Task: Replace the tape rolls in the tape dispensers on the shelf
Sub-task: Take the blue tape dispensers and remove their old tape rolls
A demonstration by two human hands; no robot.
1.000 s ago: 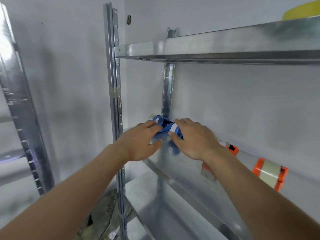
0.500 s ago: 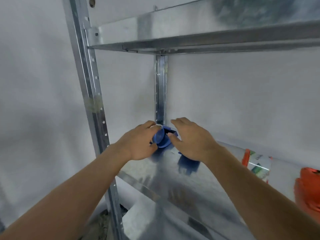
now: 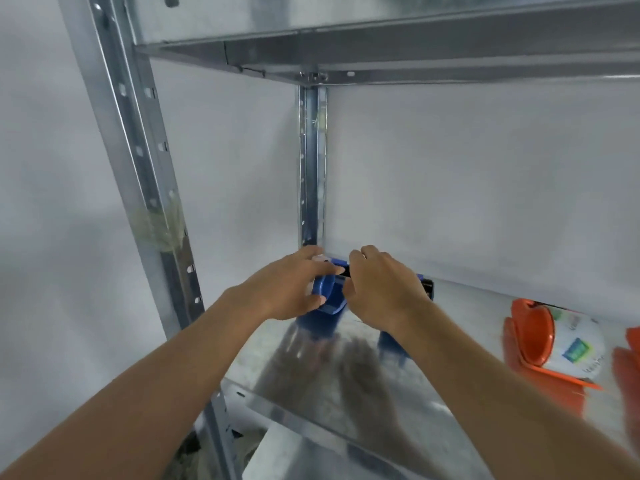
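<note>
A blue tape dispenser (image 3: 329, 296) stands at the back left corner of the metal shelf (image 3: 346, 403). My left hand (image 3: 287, 289) grips its round left end, fingers over the top and thumb below. My right hand (image 3: 381, 292) covers its right part with fingers curled over it; the dispenser's dark right tip (image 3: 428, 287) pokes out past my wrist. Most of the dispenser and any roll in it are hidden by my hands. An orange tape dispenser (image 3: 533, 337) holding a printed white tape roll (image 3: 578, 344) lies on the shelf to the right.
Another orange object (image 3: 632, 368) is cut off at the right edge. An upper shelf (image 3: 381, 53) hangs low overhead. A perforated front upright (image 3: 138, 168) stands left of my arms, a rear upright (image 3: 311, 168) behind the dispenser, and a white wall behind.
The view has moved closer and lower into the shelf. Both hands stay on the blue dispenser at the back corner, and the orange dispenser now shows larger at the right.
</note>
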